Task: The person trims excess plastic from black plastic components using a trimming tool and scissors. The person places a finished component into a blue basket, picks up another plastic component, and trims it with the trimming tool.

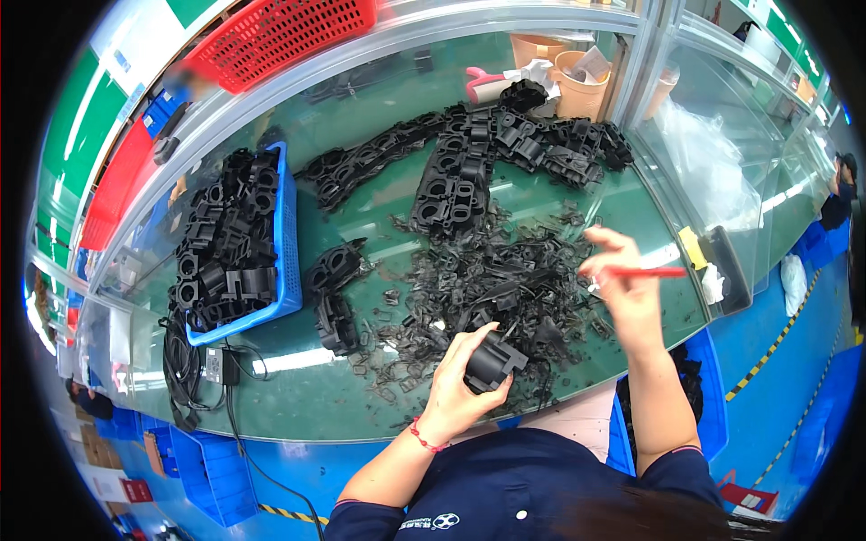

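Observation:
My left hand (451, 389) grips a black moulded plastic part (492, 362) with a rounded body, near the table's front edge. Its fingers and thumb close around the part from the left. My right hand (630, 296) is raised to the right, apart from the part, with a slim red-handled tool (657, 271) pinched in its fingers. The tool's working end cannot be made out. Between and beyond my hands spreads a heap of black plastic scraps (487, 279). Past it lie several more black moulded parts (460, 167), some in rows.
A blue basket (290, 234) full of black parts stands at the left, beside a black cable and adapter (221, 366). Two loose parts (336, 323) lie near it. Orange-brown tubs (582, 95) stand at the back. Below the right edge is a blue bin (714, 397).

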Demonstrator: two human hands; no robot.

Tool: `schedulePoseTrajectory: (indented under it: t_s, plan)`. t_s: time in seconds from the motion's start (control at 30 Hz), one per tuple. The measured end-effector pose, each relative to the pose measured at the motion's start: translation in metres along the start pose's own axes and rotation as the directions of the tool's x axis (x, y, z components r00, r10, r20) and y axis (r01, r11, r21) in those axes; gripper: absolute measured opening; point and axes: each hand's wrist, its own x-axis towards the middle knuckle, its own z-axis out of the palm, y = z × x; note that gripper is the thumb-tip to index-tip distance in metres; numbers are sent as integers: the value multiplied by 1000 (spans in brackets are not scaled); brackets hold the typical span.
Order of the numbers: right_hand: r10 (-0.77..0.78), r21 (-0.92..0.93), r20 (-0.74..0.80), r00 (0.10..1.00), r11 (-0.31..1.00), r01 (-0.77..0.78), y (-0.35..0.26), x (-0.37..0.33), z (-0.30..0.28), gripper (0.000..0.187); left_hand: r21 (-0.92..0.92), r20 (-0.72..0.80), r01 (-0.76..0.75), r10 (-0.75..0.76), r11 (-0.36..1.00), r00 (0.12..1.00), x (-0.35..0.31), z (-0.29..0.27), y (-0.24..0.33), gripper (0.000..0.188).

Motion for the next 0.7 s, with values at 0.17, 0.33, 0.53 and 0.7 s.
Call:
schedulePoseTrajectory:
  t_s: [0.17, 0.33, 0.53, 0.7]
  plan:
    - [230, 332, 231, 945, 895, -299, -3, -28, 28, 17, 142, -139, -116, 136, 983, 981, 7, 1, -3, 66]
    - [261, 378, 252, 932, 860, -343, 0, -34, 25, 14, -850, 78, 220, -299, 479, 951, 7, 0, -14, 51]
    - [-158, 98, 466, 870, 987, 127, 1, -46, 36, 17, -972, 98, 184, -455, 149, 885, 11, 11, -17, 49]
    - [-231, -301, 383, 894, 884, 357, 8, -50, 36, 17, -959, 83, 190, -429, 212, 900, 8, 16, -10, 56]
